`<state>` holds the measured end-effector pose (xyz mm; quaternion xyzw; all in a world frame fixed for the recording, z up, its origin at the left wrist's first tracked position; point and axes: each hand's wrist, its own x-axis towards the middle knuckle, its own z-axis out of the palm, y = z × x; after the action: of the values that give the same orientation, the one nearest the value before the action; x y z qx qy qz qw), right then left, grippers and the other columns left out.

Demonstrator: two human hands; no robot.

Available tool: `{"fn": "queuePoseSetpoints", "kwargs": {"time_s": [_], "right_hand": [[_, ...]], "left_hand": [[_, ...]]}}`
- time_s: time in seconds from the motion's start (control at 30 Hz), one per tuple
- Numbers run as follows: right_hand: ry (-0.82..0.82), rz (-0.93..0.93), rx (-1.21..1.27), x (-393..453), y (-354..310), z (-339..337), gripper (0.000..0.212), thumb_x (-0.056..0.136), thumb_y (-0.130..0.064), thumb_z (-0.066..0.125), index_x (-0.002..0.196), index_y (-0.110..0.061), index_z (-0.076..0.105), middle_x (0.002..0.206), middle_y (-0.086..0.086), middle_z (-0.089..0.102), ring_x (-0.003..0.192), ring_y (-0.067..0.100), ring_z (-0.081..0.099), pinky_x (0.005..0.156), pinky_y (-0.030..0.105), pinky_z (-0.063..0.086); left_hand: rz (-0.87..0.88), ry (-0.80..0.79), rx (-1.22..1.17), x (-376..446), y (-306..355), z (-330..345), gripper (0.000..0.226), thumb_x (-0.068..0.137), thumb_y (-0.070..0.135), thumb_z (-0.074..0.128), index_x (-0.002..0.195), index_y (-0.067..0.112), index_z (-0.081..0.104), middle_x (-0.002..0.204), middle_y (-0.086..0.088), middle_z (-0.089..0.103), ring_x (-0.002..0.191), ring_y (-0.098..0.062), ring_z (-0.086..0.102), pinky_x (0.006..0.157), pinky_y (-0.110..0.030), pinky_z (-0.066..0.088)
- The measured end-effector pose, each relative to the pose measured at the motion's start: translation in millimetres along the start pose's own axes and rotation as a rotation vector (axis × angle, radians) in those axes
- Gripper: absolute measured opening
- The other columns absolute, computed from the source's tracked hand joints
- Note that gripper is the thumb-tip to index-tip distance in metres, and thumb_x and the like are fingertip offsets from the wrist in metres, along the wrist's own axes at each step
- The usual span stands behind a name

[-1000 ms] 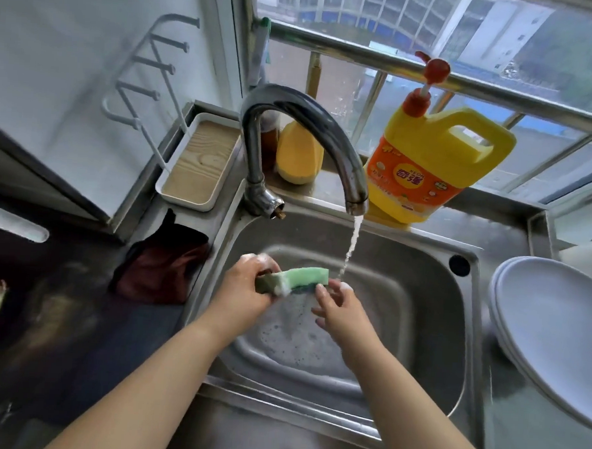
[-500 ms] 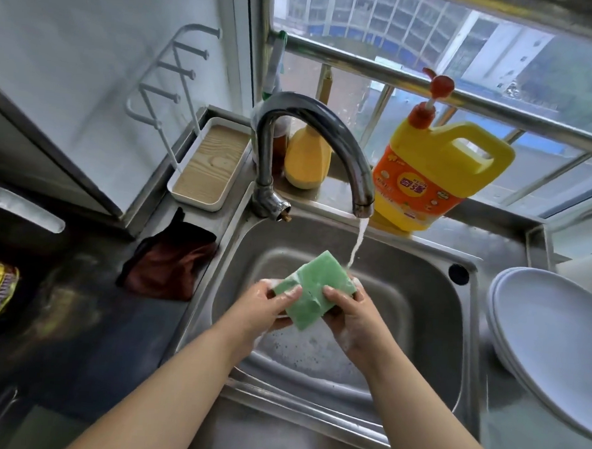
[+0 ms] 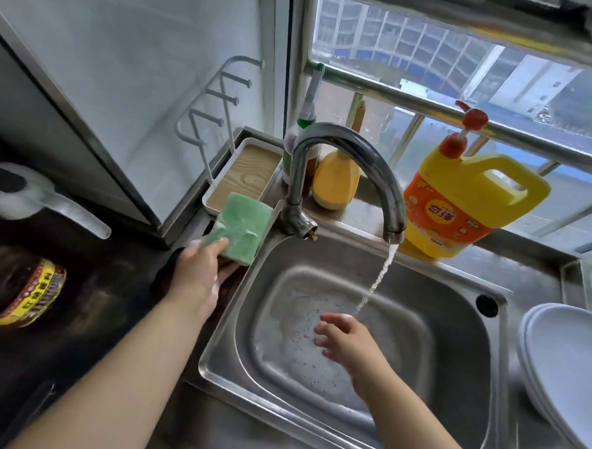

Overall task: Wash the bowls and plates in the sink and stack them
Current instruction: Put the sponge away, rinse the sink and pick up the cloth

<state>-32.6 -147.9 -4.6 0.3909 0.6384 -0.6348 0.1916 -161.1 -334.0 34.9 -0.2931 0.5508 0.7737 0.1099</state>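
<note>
My left hand (image 3: 199,274) grips the green sponge (image 3: 243,228) by its lower edge, thumb on top, fingers underneath, holding it over the counter (image 3: 113,283) just past the sink's left rim, near the back-left corner. Sponge is tilted up, w/ foam on the near part. My right hand (image 3: 342,335) is over the sink (image 3: 419,333) basin, fingers spread & relaxed, holding nothing, just beside the water stream (image 3: 375,280) from the faucet (image 3: 352,172). Basin floor has suds & water; no dishes visible inside it.

Plates (image 3: 568,372): a stack of white ones sits on the counter at the right edge, next to the sink's right rim; can't tell how many.

Along the back edge: yellow detergent jug (image 3: 467,202) w/ red pump, a smaller yellow bottle (image 3: 336,185) behind the faucet, a green-capped bottle (image 3: 302,145) beside it. Wood-lined tray (image 3: 242,173) w/ white rack (image 3: 207,116) sits in the back-left corner. A dark jar (image 3: 20,292) w/ a yellow label lies on the left part of the counter.
</note>
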Motion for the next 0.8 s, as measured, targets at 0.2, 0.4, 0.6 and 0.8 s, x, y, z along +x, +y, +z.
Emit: {"fn": "queuePoseSetpoints", "kwargs": {"time_s": [0.2,0.4,0.6,0.8], "right_hand": [[-0.010,-0.029,0.062,-3.9,-4.9,-3.4,0.014,0.094,-0.010,0.053,0.103,-0.016,0.061,0.094,0.007,0.071,0.075,0.014,0.064,0.068,0.025,0.051],[0.069,-0.093,0.208,-3.3,-14.3,-19.1,0.016,0.098,-0.008,0.047,0.101,-0.008,0.063,0.088,0.011,0.068,0.073,0.016,0.062,0.071,0.028,0.052],[0.113,-0.137,0.344,4.8,-33.3,-24.7,0.020,0.100,-0.011,0.043,0.098,-0.007,0.062,0.081,0.008,0.065,0.069,0.014,0.058,0.064,0.023,0.048],[0.108,-0.152,0.374,0.7,-36.4,-28.8,0.019,0.100,-0.010,0.044,0.098,-0.007,0.063,0.080,0.008,0.066,0.069,0.014,0.059,0.065,0.025,0.049]], "left_hand": [[0.025,-0.030,0.207,57.7,25.1,19.4,0.021,0.093,-0.004,0.051,0.112,-0.002,0.059,0.105,-0.013,0.062,0.093,-0.023,0.062,0.083,-0.043,0.051],[0.221,0.180,0.738,77.8,13.5,19.4,0.018,0.084,0.018,0.067,0.100,0.012,0.062,0.119,-0.011,0.057,0.092,-0.028,0.063,0.087,-0.040,0.054],[0.483,0.097,1.036,54.6,12.3,28.0,0.041,0.088,0.022,0.065,0.126,0.011,0.055,0.132,-0.017,0.040,0.109,-0.029,0.053,0.094,-0.031,0.043],[0.446,0.005,1.542,63.1,10.7,36.5,0.084,0.076,0.043,0.073,0.144,0.014,0.033,0.136,-0.020,0.031,0.127,-0.036,0.033,0.099,-0.040,0.039]]}}
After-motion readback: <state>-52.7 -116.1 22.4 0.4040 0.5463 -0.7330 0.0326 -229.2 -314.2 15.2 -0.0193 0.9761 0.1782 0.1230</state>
